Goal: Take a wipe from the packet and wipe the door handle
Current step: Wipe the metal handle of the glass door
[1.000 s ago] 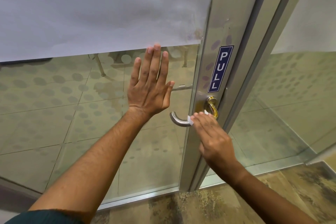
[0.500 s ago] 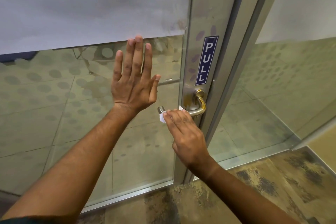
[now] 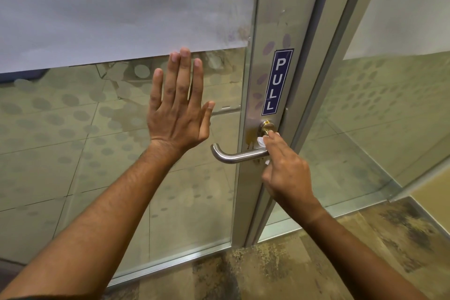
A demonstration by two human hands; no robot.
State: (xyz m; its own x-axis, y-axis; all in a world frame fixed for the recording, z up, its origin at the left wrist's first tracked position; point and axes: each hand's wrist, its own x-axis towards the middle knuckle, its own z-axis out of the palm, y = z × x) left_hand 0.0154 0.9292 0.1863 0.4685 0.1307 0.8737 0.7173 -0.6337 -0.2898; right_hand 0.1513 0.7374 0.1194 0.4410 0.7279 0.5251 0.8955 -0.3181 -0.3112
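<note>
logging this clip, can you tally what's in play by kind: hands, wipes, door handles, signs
hands: 2, left hand flat on the glass, right hand holding the wipe
wipes: 1, wipe
door handles: 1, door handle
signs: 1, PULL sign
total: 5

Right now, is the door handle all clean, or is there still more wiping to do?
Not finished yet. Done: a wipe is already out, pinched in the right hand. Happening: that hand holds the wipe against the door handle at the end nearest the door frame, while the left hand lies flat on the glass. Left: I can't tell if the bare curved end is clean; brown marks show by the handle's base.
</note>
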